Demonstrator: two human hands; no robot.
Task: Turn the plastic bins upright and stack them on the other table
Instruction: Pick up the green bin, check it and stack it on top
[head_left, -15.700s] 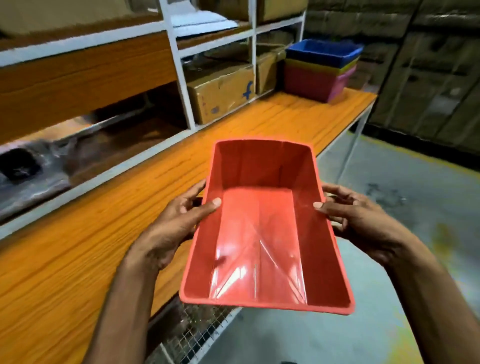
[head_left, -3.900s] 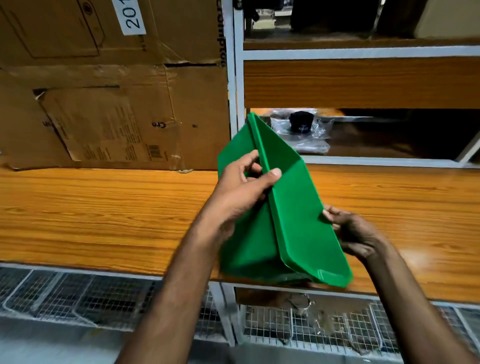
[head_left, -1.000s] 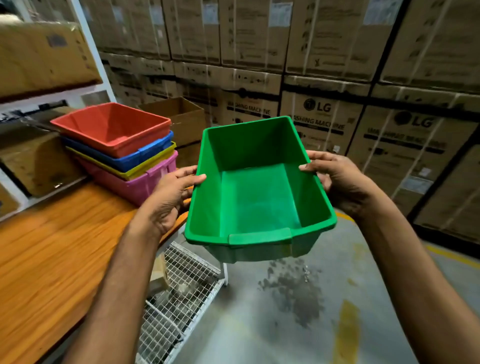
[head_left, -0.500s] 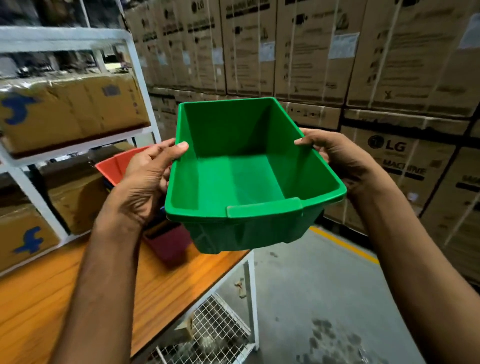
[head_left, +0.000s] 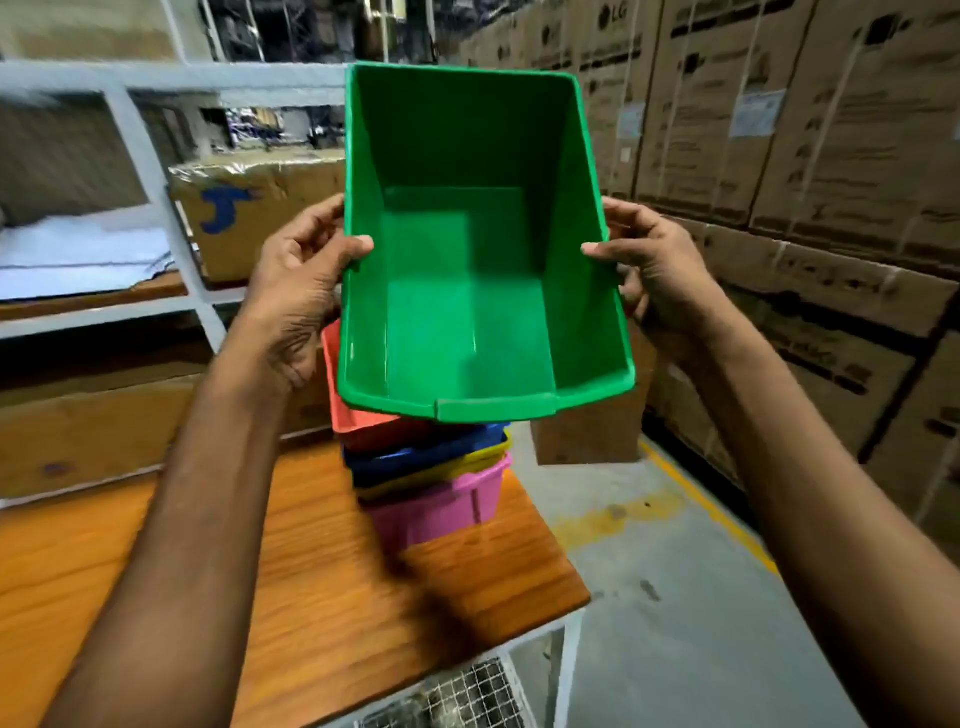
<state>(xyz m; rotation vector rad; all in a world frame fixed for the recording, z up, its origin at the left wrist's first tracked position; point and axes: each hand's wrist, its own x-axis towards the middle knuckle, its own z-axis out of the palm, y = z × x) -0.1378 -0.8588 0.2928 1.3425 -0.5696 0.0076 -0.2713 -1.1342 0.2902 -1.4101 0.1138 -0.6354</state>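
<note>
At frame centre, both hands, left (head_left: 296, 291) and right (head_left: 657, 275), are gripping the upright green bin (head_left: 478, 291) above the bin stack (head_left: 431, 467); next, lowering and nesting it squarely.

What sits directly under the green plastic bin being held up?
Under the green plastic bin is a nested stack: red bin, blue bin, yellow bin, pink bin. The bins' insides are covered.

Left hand (head_left: 298, 283) and right hand (head_left: 657, 270) raised, each grip closed.

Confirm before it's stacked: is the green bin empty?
Empty: the green bin shows only its bare green floor and walls, opening facing the camera.
</note>
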